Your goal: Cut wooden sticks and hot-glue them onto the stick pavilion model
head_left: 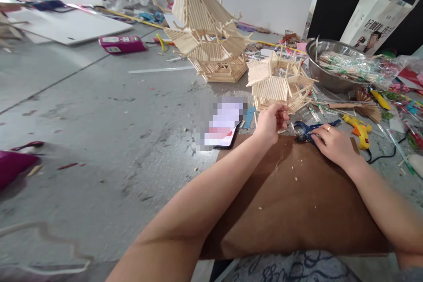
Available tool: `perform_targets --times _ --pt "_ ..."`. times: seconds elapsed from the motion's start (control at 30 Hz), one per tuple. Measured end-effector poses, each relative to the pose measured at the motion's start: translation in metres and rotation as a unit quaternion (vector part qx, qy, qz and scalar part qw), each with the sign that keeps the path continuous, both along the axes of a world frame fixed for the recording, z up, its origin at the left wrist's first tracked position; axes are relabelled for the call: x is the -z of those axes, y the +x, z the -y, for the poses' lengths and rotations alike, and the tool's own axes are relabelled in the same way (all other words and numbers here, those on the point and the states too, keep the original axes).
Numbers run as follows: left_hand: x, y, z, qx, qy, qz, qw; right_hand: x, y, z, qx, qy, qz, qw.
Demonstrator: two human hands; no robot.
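Observation:
My left hand is closed, its fingertips pinched just in front of the smaller stick-built structure. What those fingers hold, if anything, is too small to make out. Beside it, my right hand has its thumb and fingers on the handle of blue-handled clippers, which lie at the far edge of a brown board. Small wood scraps are scattered over the board. A larger stick-built pagoda with a pointed roof stands behind, to the left of the smaller one.
Left of the board lies a phone. A yellow glue gun with a black cord is at the right. Behind it sits a metal bowl of wrapped sticks, near a white tote bag. A purple box lies on the floor.

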State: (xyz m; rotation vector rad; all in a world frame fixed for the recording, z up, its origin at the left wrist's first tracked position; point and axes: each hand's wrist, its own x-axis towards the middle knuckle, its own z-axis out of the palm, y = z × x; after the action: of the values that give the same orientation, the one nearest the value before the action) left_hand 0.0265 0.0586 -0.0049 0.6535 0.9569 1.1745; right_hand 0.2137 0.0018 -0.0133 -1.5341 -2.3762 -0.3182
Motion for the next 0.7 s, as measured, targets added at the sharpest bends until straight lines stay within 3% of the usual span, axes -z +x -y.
perform_targets --times 0.13,0.2,0.27,0.33,0.4,0.47,0.57,0.7 --pt "-0.006 0.001 0.003 0.038 0.042 -0.112 0.992 0.010 0.006 0.004 0.044 -0.009 -0.003 0.999" --pt "-0.010 -0.001 0.003 0.076 0.103 -0.241 0.962 0.014 0.009 0.004 0.075 -0.008 0.008 0.997" --pt "-0.014 -0.006 0.002 0.098 0.186 -0.408 0.888 0.016 0.013 0.004 0.103 -0.010 0.018 0.994" --pt "-0.017 -0.013 0.002 0.115 0.242 -0.557 0.787 0.017 0.017 0.003 0.120 -0.020 0.020 0.992" --pt "-0.019 -0.020 0.002 0.164 0.234 -0.657 0.698 0.016 0.020 0.003 0.127 -0.036 0.020 0.991" --pt "-0.019 -0.025 0.005 0.207 0.210 -0.708 0.642 0.015 0.022 0.004 0.130 -0.057 0.022 0.990" --pt "-0.015 -0.029 0.010 0.235 0.189 -0.738 0.604 0.011 0.023 0.005 0.126 -0.087 0.024 0.988" --pt "-0.005 -0.032 0.014 0.258 0.201 -0.739 0.590 0.009 0.022 0.007 0.097 -0.131 0.017 0.987"
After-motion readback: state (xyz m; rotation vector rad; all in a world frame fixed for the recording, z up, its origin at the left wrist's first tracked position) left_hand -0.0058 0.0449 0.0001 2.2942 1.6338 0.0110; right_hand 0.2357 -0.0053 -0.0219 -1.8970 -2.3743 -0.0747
